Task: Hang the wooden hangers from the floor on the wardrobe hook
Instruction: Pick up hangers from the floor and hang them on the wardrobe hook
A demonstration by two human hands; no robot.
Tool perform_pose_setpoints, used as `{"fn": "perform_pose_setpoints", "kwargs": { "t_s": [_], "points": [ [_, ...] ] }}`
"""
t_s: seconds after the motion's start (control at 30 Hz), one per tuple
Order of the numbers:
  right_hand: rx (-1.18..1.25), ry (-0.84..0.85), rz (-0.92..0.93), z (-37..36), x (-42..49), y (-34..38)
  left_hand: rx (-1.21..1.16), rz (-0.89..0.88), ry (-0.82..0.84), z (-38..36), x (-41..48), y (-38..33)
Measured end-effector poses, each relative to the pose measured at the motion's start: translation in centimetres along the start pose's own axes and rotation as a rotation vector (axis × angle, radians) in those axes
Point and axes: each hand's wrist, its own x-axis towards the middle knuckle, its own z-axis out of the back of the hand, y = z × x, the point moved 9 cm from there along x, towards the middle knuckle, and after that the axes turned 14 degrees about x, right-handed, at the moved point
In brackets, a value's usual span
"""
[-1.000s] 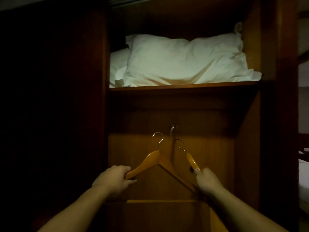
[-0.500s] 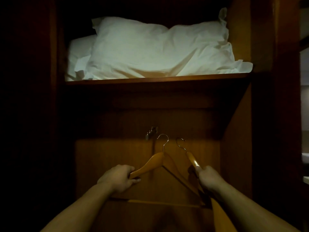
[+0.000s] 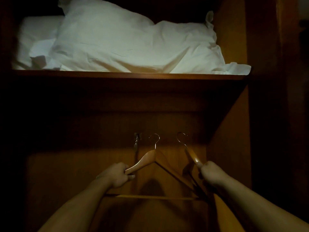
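Dim wooden wardrobe (image 3: 234, 134) before us. Our left hand (image 3: 115, 175) curls round one arm of a wooden hanger (image 3: 145, 159), and our right hand (image 3: 211, 173) grips a second hanger (image 3: 192, 154). Both are raised just right of the wardrobe hook (image 3: 137, 139), not touching it. Above, a white pillow (image 3: 133, 44) lies on the shelf (image 3: 127, 76).

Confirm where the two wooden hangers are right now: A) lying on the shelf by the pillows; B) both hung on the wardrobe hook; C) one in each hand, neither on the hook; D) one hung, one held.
C: the left hand grips the first hanger, the right hand grips the second hanger, both clear of the wardrobe hook.
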Motion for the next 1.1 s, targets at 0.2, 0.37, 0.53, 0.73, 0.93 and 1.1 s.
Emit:
{"fn": "perform_pose_setpoints", "kwargs": {
  "t_s": [0.2,0.37,0.53,0.73,0.93,1.1],
  "points": [
    [-0.067,-0.029,-0.014,-0.6,0.6,1.0,-0.042,-0.004,-0.002,-1.3,4.5,2.4],
    [-0.056,-0.017,-0.042,-1.0,0.5,1.7,-0.049,0.025,-0.043,-1.0,6.4,4.5],
    [-0.098,-0.003,-0.040,-1.7,0.1,1.4,-0.083,0.032,-0.044,-0.9,7.5,5.2],
    [-0.106,-0.006,-0.061,-1.9,0.0,1.2,-0.181,0.055,-0.049,-1.5,9.6,5.3],
    [-0.106,-0.023,-0.085,-1.2,0.6,1.0,-0.235,0.069,-0.042,-2.1,10.8,6.8],
    [-0.151,-0.006,-0.082,-1.6,0.6,1.1,-0.286,0.076,-0.037,-3.4,11.1,8.2]
  ]
}}
